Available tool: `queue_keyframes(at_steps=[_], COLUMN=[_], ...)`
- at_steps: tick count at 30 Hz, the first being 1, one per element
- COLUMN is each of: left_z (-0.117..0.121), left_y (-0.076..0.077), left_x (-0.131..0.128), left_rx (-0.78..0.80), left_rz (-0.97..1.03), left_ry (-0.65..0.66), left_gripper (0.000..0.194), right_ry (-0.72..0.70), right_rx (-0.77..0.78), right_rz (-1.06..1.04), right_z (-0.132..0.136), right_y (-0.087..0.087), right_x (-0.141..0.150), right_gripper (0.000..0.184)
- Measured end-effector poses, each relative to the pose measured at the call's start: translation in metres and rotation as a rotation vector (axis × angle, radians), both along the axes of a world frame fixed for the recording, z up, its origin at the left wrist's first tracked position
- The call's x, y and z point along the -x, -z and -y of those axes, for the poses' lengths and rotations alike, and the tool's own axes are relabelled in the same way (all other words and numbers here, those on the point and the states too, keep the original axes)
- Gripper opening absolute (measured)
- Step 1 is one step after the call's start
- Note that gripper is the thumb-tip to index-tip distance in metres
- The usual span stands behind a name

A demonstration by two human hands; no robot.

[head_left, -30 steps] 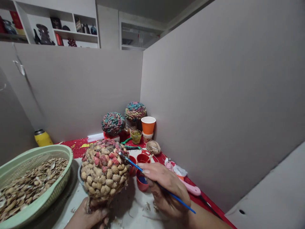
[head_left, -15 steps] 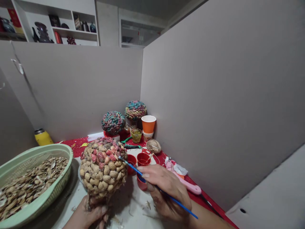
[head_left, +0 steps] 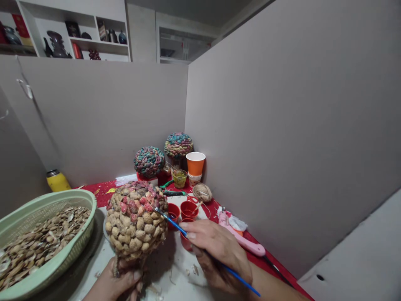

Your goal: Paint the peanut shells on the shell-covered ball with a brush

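Observation:
A ball covered in peanut shells (head_left: 136, 228) stands upright in the middle front, its upper part dabbed red and pink, the lower shells bare tan. Beneath it, my left hand (head_left: 120, 280) is closed around its twine-wrapped stem, which is mostly hidden. My right hand (head_left: 217, 251) pinches a blue paintbrush (head_left: 175, 225), whose tip touches the shells at the ball's upper right. Just behind the brush sit several small red cups (head_left: 189, 209), partly covered by the ball and my right hand; at least one holds dark liquid.
At left is a green basket (head_left: 90, 209) of shell pieces. Behind stand two painted balls (head_left: 149, 162), an orange cup (head_left: 196, 164), a jar of yellowish stuff (head_left: 179, 179), twine (head_left: 202, 192) and green-handled pliers (head_left: 173, 193). A pink-handled tool (head_left: 250, 246) lies right. Grey partitions (head_left: 282, 125) enclose the table.
The brush tip has shifted slightly left across the shells, and my right hand has moved slightly down. My left hand and the ball stay in place.

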State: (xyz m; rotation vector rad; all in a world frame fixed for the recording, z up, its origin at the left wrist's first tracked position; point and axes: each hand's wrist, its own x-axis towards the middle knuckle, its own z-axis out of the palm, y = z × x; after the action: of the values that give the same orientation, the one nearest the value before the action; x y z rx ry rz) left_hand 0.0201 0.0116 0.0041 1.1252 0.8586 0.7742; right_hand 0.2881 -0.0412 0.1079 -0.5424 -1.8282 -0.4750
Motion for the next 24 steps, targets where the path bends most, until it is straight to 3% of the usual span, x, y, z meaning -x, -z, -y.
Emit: queue_keyframes(at_steps=[8, 24], left_z=[-0.001, 0.005], left_y=[-0.003, -0.01], left_x=[0.0, -0.001], left_rx=[0.053, 0.076], left_rz=[0.024, -0.026], left_ry=[0.018, -0.006], left_gripper=[0.047, 0.052], right_ry=[0.024, -0.034], right_rx=[-0.01, 0.029], right_rz=[0.046, -0.327], right_z=[0.008, -0.003], right_y=[-0.003, 0.004], right_x=[-0.006, -0.001], right_gripper=[0.026, 0.022])
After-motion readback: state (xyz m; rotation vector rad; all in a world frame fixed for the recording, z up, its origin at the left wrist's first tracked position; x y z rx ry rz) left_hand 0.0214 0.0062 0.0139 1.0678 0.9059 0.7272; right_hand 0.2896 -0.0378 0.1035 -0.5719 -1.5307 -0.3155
